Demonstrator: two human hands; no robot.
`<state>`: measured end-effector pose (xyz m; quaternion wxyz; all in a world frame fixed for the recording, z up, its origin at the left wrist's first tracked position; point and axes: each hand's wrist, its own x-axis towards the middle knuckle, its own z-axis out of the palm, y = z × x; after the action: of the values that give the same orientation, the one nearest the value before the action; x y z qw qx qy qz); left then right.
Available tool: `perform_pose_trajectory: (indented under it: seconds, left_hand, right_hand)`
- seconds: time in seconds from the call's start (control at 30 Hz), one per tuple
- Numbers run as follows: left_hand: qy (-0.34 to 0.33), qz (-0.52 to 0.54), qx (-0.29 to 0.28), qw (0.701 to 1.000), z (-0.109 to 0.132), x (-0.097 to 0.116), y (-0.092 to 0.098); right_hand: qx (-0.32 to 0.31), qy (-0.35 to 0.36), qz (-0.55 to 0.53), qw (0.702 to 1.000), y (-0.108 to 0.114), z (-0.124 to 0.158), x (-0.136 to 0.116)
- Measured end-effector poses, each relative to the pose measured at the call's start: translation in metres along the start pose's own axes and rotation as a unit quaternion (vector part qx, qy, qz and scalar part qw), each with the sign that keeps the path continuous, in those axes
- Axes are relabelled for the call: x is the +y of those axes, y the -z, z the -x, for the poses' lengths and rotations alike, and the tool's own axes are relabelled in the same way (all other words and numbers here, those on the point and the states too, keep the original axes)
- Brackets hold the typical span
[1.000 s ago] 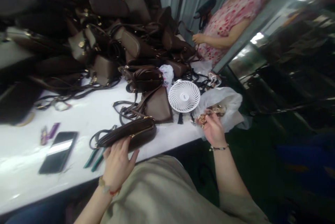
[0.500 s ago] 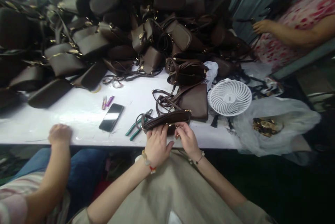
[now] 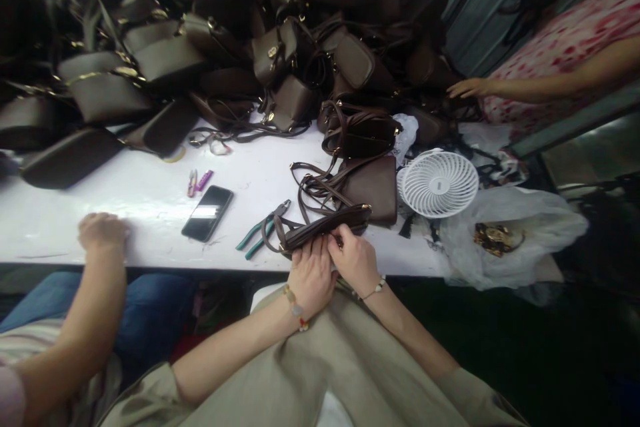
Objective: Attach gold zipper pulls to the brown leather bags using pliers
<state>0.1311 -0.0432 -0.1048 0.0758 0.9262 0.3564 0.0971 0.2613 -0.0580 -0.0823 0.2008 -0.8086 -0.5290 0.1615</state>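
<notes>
Fingers of the left hand [image 3: 313,274] curl closed around a dark brown leather pouch [image 3: 325,230], while the right hand [image 3: 356,259] pinches its upper edge between thumb and fingertips. The pouch lies across both hands at the near edge of a white table [image 3: 150,204], with its thin strap looping off to the left. Both forearms angle inward from a beige top [image 3: 310,367], a beaded bracelet [image 3: 295,307] on the left wrist and a thin beaded cord [image 3: 375,288] on the right.

Green-handled pliers [image 3: 257,238] lie just beyond the strap, and a brown handbag [image 3: 370,188] with tangled straps sits just behind the pouch. Farther left lie a black smartphone [image 3: 207,214] and two small purple-and-pink items [image 3: 197,180]. To the right stands a white fan [image 3: 439,184], its hub badge too small to read. Beside it, a translucent plastic bag [image 3: 530,240] holds gold-coloured hardware [image 3: 495,239].

A great heap of brown handbags [image 3: 225,34] rises across the table's far side, their round gold badges unreadable at this size. A seated co-worker's hand [image 3: 103,230] rests on the table at the left, and another co-worker in a floral dress [image 3: 565,80] stretches a hand [image 3: 467,87] toward the heap.
</notes>
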Motion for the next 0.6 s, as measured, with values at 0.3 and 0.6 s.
perform_pose_trajectory:
  seconds: [0.3,0.6]
  left_hand:
    - [-0.124,0.144,0.153,0.97,0.017,-0.048,0.018]
    - [0.217,0.006,0.015,0.976,0.01,-0.16,-0.02]
  right_hand:
    - [0.261,0.117,-0.193,0.939,-0.061,0.015,0.029]
    - [0.312,0.152,-0.169,0.923,-0.067,0.009,0.034]
